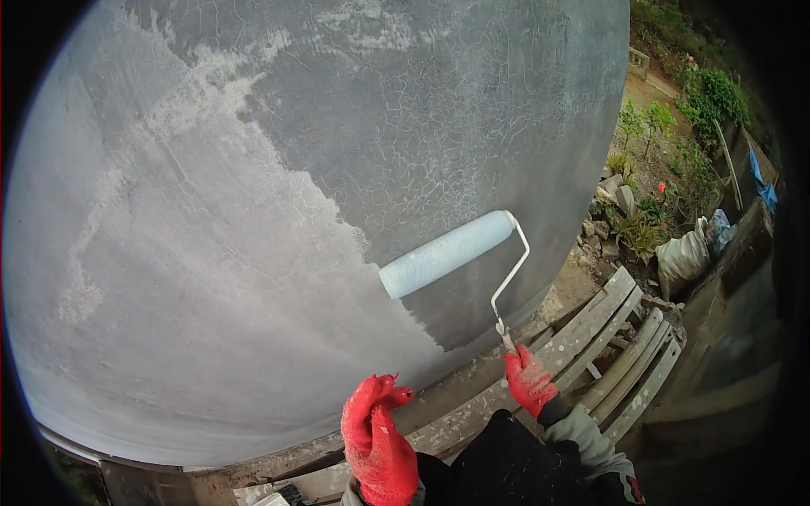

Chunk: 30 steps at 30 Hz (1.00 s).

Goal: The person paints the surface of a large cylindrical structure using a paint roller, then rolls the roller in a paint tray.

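The left hand [376,438] curls loosely; the right hand [531,383] grips a roller [460,248], its cylinder [443,255] slanting up rightward.

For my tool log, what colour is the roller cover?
The roller cover is pale blue, clearest in the head view.

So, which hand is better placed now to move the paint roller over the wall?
Probably the right hand: it grips the handle of the paint roller, which seems against the grey wall. The left hand looks empty, apart from the handle.
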Motion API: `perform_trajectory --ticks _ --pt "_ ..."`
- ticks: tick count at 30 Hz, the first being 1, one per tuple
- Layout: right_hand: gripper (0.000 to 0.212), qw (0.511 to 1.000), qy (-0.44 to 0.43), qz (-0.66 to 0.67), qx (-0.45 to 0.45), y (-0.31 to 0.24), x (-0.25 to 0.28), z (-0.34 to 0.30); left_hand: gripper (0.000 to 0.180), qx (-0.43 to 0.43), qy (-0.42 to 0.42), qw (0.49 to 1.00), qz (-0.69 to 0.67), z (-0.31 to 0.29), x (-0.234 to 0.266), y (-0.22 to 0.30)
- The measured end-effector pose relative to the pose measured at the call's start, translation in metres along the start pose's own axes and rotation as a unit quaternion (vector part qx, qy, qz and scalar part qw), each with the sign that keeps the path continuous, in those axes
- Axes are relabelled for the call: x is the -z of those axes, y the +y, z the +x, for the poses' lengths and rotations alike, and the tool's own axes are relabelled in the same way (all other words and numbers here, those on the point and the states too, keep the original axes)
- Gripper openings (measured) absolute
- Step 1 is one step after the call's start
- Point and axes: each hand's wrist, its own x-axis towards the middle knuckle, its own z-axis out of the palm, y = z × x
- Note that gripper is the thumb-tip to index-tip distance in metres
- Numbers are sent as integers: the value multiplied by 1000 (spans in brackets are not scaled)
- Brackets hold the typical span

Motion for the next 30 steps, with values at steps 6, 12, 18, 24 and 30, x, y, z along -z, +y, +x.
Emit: perform_trajectory --ticks 6,12,18,24,30 --pt "28 970 6 239 52 -123 55 39 41 -34 -7 997 72 7 22 -1" --pt "38 990 38 121 55 -53 26 30 47 4 41 998 42 27 43 1" --pt "48 995 -58 -59 -58 41 -24 -3 47 15 29 995 90 24 53 -8" --pt "46 983 -172 -45 -50 96 -48 9 40 76 27 996 -35 16 46 6" --pt "38 986 -116 35 -116 71 -23 -4 45 31 31 998 36 8 67 -16"
